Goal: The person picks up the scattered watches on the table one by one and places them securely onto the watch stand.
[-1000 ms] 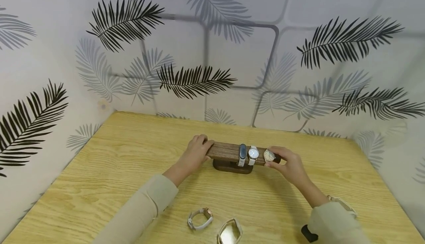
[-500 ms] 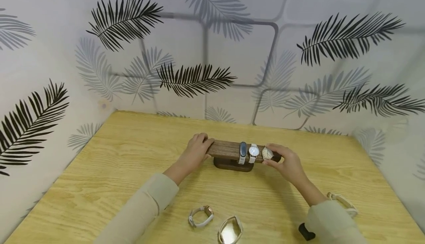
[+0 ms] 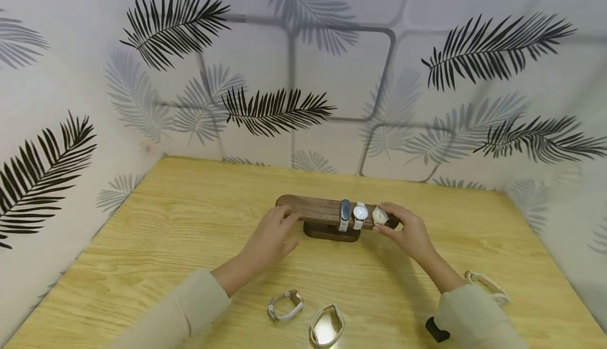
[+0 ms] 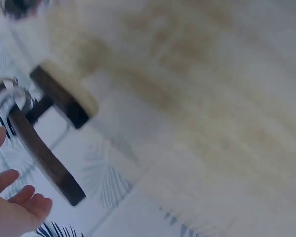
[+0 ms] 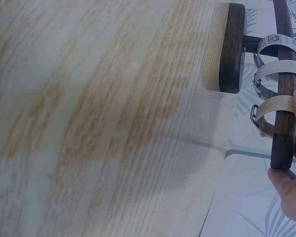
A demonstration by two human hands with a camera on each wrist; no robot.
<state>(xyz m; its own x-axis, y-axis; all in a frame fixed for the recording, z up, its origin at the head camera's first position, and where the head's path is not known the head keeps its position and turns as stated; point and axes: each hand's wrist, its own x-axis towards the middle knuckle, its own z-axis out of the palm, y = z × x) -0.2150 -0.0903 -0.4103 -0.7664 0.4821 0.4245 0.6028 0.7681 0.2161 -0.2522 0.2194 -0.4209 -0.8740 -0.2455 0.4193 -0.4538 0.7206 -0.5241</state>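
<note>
A dark wooden watch stand [image 3: 310, 207] stands on the table, its long bar raised over a small base [image 3: 332, 232]. Three watches circle the bar: a fitness band [image 3: 344, 210], a white-strapped wristwatch [image 3: 360, 212] and a cream-faced wristwatch [image 3: 379, 215] nearest the right end. My right hand [image 3: 411, 235] pinches the cream-faced watch between thumb and index finger; in the right wrist view its buckled strap [image 5: 276, 104] loops round the bar. At the bar's left part, my left hand [image 3: 263, 241] has loosely spread fingers; the left wrist view shows them apart from the wood.
Nearer me on the yellow wood-grain table [image 3: 156, 264] lie a white-strapped watch [image 3: 298, 297] and a cream-strapped loop [image 3: 314, 333]. To the right, a light strap [image 3: 490, 286] and a black curved piece [image 3: 435, 330] lie by my right sleeve. A leaf-patterned wall [image 3: 265, 143] rises behind.
My left hand has let go of the bar's left end and drawn back toward me, baring that end. My right hand stays at the cream-faced watch, which has shifted slightly left.
</note>
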